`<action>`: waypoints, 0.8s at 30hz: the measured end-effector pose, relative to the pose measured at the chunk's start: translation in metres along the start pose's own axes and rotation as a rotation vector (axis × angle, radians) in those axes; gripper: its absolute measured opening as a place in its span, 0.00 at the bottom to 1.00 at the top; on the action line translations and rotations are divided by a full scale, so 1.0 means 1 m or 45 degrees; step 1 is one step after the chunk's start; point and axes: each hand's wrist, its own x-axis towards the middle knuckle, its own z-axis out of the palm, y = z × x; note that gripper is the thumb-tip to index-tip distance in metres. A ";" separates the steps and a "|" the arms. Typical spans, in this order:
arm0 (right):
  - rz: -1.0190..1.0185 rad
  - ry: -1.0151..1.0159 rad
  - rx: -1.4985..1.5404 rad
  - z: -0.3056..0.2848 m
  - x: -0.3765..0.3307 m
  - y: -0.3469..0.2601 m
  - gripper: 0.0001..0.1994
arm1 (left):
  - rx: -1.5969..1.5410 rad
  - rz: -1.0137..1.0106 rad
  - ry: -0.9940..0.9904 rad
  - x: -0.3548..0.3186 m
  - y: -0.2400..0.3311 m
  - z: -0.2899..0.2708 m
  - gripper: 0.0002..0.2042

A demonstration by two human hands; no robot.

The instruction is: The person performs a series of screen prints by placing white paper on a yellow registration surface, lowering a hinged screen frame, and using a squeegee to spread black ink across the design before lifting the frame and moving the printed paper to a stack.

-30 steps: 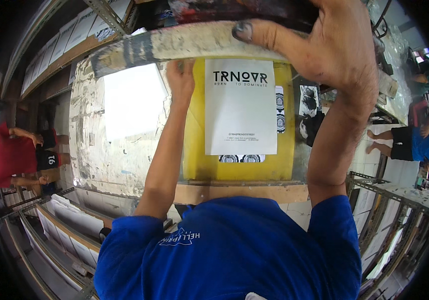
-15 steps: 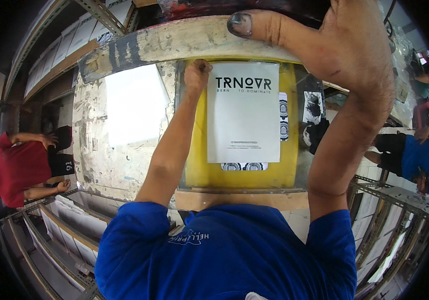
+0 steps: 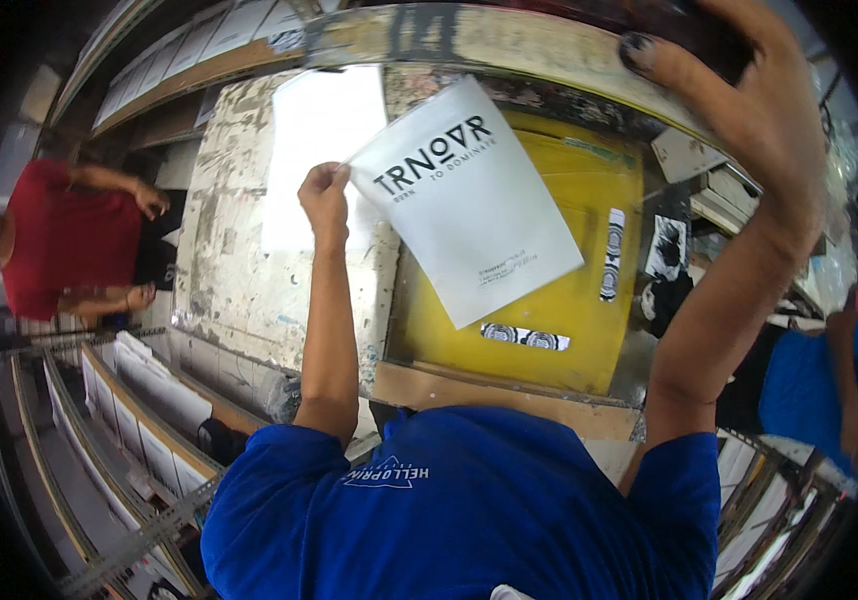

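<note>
Fingers [image 3: 321, 182] of left hand [image 3: 325, 200] are pinching the corner of white printed sheet [image 3: 469, 200], tilting above yellow screen [image 3: 569, 290] | right hand [image 3: 749, 100] is gripping raised wooden frame [image 3: 489, 35], fingers curling around it | person in red [image 3: 59, 240] is standing left.

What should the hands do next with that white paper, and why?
Probably carry the white printed sheet on to the left, clear of the yellow board. The left hand pinches it by one corner, and it hangs tilted, partly over the board. The right hand holds the raised screen frame up above, so there seems to be room to slide the sheet out.
</note>
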 end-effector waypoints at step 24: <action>0.180 -0.280 0.068 -0.005 -0.012 0.051 0.36 | 0.991 1.023 0.628 0.020 -0.037 -0.119 0.14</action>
